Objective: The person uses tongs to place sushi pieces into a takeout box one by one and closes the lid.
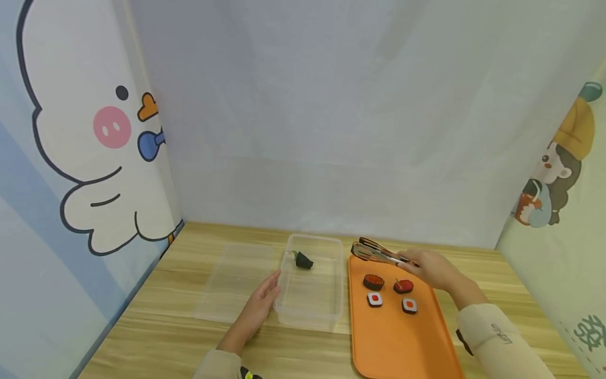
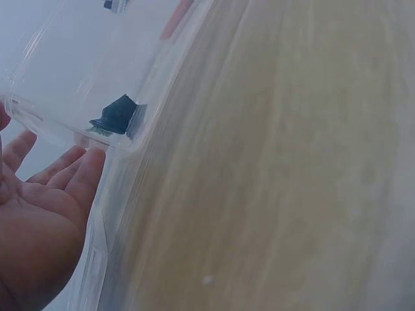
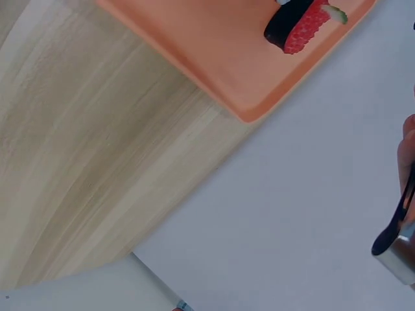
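My right hand [image 1: 434, 269] grips metal food tongs [image 1: 379, 253] above the far end of the orange tray [image 1: 397, 337]. On the tray sit a roe-topped sushi piece [image 1: 373, 282], a red-topped one [image 1: 403, 286] and two white-rimmed rolls [image 1: 375, 299]. In the right wrist view, only part of the hand and the tong handle [image 3: 397, 243] show at the right edge. My left hand [image 1: 258, 305], fingers loosely extended, rests its fingertips against the left wall of a clear plastic box [image 1: 310, 316]. Inside the box lies a dark sushi piece [image 1: 303, 260] with a green tip.
A flat clear lid [image 1: 236, 276] lies on the wooden table [image 1: 156, 316] left of the box. The tray stands just right of the box. A pale curtain [image 1: 331, 131] closes off the back, with cartoon-printed panels on both sides.
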Available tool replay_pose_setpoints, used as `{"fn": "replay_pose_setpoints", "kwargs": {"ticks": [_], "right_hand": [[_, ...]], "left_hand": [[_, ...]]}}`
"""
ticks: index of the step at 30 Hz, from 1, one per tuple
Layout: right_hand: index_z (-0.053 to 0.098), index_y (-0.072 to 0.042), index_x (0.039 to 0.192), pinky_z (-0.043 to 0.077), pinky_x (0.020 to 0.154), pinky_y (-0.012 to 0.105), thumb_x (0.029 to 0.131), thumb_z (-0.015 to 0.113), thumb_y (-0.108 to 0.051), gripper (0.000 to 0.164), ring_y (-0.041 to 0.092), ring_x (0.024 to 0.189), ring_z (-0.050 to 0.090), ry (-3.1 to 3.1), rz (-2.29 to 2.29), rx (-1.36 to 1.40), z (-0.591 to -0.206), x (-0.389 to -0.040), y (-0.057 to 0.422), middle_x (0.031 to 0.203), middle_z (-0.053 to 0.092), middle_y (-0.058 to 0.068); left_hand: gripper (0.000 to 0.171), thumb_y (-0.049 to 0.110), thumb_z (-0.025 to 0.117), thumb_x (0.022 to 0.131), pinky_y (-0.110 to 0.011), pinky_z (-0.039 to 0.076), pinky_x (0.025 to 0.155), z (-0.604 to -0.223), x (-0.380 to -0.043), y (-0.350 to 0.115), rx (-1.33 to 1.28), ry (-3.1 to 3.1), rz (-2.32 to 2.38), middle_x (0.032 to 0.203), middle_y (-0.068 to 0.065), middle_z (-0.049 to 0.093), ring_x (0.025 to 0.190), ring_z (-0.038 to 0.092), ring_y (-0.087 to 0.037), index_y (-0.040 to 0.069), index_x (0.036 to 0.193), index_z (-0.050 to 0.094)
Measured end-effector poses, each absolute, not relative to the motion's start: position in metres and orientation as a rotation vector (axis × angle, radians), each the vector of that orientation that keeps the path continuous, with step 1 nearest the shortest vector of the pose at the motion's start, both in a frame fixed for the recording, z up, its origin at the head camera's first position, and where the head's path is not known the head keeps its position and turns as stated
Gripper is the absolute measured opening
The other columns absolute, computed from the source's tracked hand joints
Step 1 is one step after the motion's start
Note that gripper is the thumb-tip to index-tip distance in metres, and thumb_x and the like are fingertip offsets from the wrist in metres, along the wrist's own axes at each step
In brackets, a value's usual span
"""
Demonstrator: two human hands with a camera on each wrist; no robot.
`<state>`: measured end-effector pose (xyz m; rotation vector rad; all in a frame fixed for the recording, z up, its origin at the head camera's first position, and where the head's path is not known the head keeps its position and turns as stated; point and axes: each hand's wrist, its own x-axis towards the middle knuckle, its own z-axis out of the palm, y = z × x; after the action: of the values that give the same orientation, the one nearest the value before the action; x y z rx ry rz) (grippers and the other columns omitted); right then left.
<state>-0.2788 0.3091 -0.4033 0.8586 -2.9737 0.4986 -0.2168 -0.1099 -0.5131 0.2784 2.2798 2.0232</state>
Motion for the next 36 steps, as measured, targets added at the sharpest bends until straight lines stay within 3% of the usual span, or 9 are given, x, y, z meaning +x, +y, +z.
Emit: {"fn": "replay_pose_setpoints", "kwargs": {"ticks": [11,23,36], "right_hand": [[0.059,0.001,0.132,0.042,0.094,0.062,0.1,0.057,-0.027,0.042,0.045,0.118,0.052,-2.964,0.505,0.88,-0.4,-0.284,0.285,0.132,0.055,0.025],[0.058,-0.001,0.133,0.044,0.094,0.058,0.101,0.057,-0.027,0.042,0.04,0.115,0.056,-2.975,0.503,0.942,-0.401,-0.292,0.255,0.136,0.052,0.024],[0.058,-0.001,0.133,0.04,0.098,0.058,0.1,0.058,-0.025,0.041,0.043,0.123,0.048,-2.999,0.425,0.967,-0.405,-0.303,0.24,0.137,0.051,0.024]], "left_hand": [[0.05,0.017,0.041,0.106,-0.055,0.022,0.111,-0.511,-0.215,-0.11,0.271,2.266,2.035,0.152,-0.028,0.026,0.139,0.024,-0.043,0.004,0.153,0.028],[0.051,0.02,0.042,0.107,-0.057,0.025,0.109,-0.512,-0.215,-0.11,0.262,2.247,2.043,0.152,-0.028,0.026,0.138,0.026,-0.044,0.005,0.153,0.028],[0.052,0.022,0.043,0.106,-0.056,0.026,0.109,-0.515,-0.216,-0.112,0.281,2.239,2.061,0.151,-0.029,0.026,0.138,0.027,-0.044,0.005,0.153,0.028]]}}
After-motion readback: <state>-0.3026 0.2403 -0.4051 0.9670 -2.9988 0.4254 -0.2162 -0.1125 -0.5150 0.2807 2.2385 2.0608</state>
